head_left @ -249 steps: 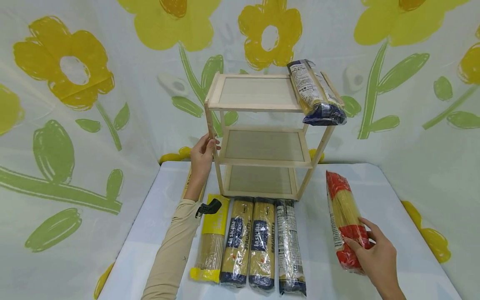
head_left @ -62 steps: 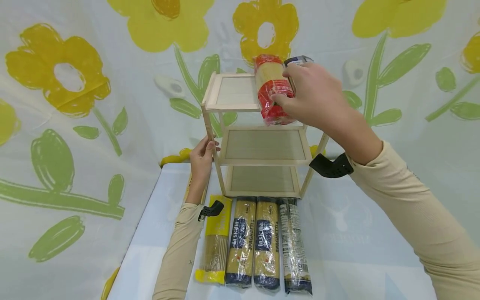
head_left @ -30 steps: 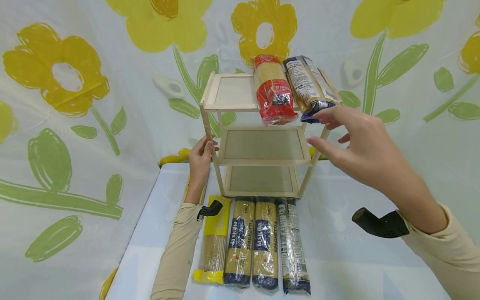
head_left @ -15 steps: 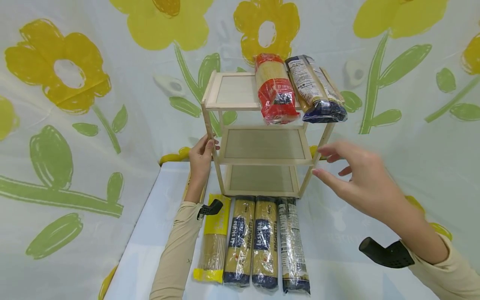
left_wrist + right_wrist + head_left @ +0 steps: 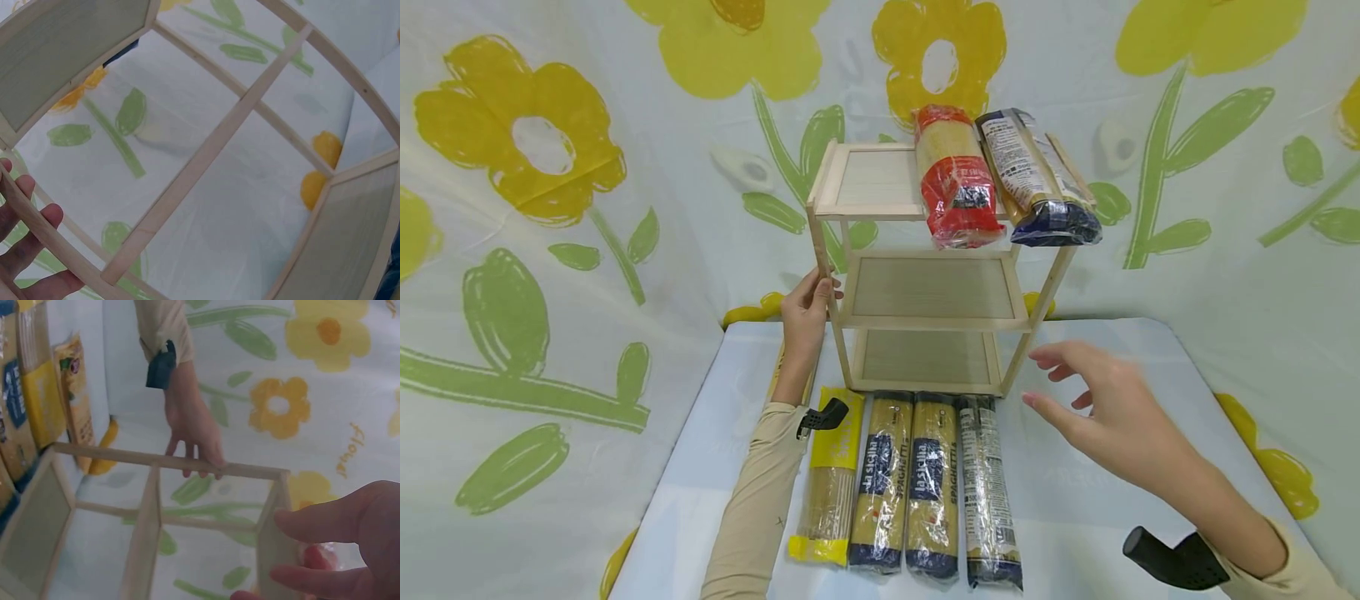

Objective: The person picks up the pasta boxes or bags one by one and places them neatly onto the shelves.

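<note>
White cloth printed with yellow flowers and green leaves [image 5: 658, 108] is hanging behind and beside a pale blue-white table [image 5: 1090, 517]. Nearest, around six o'clock of the head view, four plastic-wrapped packs are lying side by side: a clear pack with yellow bands [image 5: 830, 492], a gold spaghetti pack with a navy label [image 5: 878, 492], its matching gold twin [image 5: 932, 492] and a slim white-printed pack with dark ends [image 5: 988, 492]. At four o'clock, the bare right hand [image 5: 1105, 408] is hovering, released, its thumb and fingers standing apart. At nine o'clock, the bare left hand [image 5: 805, 315] is grasping the left post of a pale wooden three-tier rack [image 5: 932, 287], which is standing upright behind the four packs. On its top shelf, a red-ended pasta pack [image 5: 955, 179] is lying at one o'clock; beside it, at two o'clock, a navy-ended pack with white printing [image 5: 1033, 175] is lying. Both are jutting past the front edge.
</note>
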Tool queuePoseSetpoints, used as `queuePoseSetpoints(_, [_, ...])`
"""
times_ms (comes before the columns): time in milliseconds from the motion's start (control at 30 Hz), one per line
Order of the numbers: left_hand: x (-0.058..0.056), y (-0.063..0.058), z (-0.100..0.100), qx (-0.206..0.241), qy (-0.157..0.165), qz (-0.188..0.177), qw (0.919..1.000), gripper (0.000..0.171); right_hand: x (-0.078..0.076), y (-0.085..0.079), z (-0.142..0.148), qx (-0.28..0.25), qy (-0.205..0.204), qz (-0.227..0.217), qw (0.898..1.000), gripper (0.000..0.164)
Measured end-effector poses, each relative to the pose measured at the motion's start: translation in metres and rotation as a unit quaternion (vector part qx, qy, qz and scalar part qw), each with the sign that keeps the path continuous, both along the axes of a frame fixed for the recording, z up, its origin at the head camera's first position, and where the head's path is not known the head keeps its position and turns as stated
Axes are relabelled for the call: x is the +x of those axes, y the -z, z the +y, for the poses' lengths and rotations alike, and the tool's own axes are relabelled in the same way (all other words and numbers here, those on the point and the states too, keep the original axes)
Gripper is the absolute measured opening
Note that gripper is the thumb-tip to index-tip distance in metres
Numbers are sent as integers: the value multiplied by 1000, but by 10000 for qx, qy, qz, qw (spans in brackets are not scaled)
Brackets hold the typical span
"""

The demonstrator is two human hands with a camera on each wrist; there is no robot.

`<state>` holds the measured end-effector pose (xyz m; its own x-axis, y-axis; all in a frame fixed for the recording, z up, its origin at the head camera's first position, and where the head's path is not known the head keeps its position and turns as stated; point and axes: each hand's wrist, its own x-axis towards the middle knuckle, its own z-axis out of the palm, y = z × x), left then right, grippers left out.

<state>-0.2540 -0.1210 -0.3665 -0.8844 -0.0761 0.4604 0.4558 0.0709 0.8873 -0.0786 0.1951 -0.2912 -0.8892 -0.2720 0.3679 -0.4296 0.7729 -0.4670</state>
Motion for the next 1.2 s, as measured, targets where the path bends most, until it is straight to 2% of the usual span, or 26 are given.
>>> queuePoseSetpoints(133, [6, -7, 2, -89, 5, 53, 9999, 32, 4, 12, 0, -112, -5, -155, 9998, 37])
queuePoseSetpoints(300, [6, -7, 2, -108, -36, 43, 9999, 31, 6, 29, 1, -337, 81, -322, 9989, 36])
queuePoseSetpoints(700, [5, -7, 2, -188, -37, 72, 9998, 33, 14, 82, 4, -520, 434, -1277, 9895, 40])
queuePoseSetpoints(867, [7, -8, 2, -184, -66, 16, 9998, 33, 15, 109, 2, -619, 653, -1866, 9783, 44])
queuePoseSetpoints(1033, [8, -8, 2, -122, -73, -69, 9999, 33, 18, 137, -1, -769, 901, -2547, 9597, 49])
queuePoseSetpoints(1200, [9, -9, 2, -68, -47, -92, 9999, 33, 20, 162, -3, -792, 1128, -2849, 9486, 55])
